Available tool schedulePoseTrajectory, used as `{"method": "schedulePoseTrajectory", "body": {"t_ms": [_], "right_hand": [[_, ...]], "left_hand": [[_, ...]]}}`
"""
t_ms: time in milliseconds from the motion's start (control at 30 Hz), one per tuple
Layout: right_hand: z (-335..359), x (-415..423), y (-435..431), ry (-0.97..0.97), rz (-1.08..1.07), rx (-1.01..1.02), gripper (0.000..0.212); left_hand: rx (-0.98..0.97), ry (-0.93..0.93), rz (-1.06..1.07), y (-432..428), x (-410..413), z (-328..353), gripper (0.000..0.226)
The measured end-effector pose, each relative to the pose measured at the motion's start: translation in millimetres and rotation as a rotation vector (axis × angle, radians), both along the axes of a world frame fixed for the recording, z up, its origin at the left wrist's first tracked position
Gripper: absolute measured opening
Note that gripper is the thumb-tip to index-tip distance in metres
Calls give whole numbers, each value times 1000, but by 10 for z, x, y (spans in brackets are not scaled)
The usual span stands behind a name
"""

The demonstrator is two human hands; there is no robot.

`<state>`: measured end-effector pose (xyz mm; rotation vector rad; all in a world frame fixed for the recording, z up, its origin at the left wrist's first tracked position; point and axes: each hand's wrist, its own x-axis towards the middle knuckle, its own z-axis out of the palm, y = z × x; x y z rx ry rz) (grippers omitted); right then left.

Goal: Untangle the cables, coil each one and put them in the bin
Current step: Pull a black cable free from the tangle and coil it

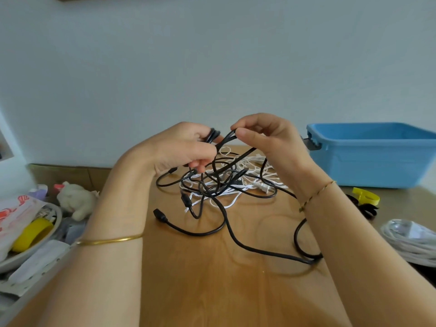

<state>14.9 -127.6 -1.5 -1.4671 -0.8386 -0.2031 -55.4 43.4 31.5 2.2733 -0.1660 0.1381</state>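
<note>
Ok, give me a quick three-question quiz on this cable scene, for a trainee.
1. True or false: the white cable lies inside the blue bin.
2. The right hand pinches: A) a black cable, B) a white cable, C) nothing.
3. What colour is the cable looped in the left hand?
Key: 1 false, it lies on the table; 2 A; 3 black.

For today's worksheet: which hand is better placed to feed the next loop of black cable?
Probably right: the right hand pinches the thin black cable beside the left hand, which grips loops.
</note>
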Motion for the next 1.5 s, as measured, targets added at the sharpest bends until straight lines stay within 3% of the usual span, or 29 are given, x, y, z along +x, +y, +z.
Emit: {"method": "schedulePoseTrajectory", "body": {"t_ms": [300,433,500,600,700,767,900,1000,1100,1167,1367,1467,1500], "right_hand": [[-16,49,-7,150,197,303,6],[20,46,-3,198,212,207,17],[35,24,4,194,154,161,3],[24,29,-2,297,112,327,39],[57,31,-2,427,116,528,53],[96,15,-25,529,152,659,56],[105,-24,-81,643,269,830,42],[125,-41,-110,527,122,608,46],[180,-88,-137,241,-277,15,48],[198,-117,-149,93,-418,-265,39],[150,-41,-131,-268,-752,-677,33],[82,3,-100,-388,-810,-819,10],[42,25,-89,-405,-813,-815,19]], "left_hand": [[-366,103,153,14,122,-104,23],[-439,56,215,2,177,-121,22],[-428,12,259,-5,197,-128,21],[-410,-50,302,-10,217,-132,20],[-419,-109,334,-22,222,-130,19],[-433,-163,361,-20,226,-124,19],[-478,-267,411,14,238,-114,20],[-494,-329,450,5,242,-119,19],[-537,-399,501,7,234,-99,18],[-576,-441,523,18,236,-83,23],[-609,-552,505,-22,235,-34,25],[-604,-612,486,-53,222,5,23],[-598,-626,480,-55,218,13,23]]}}
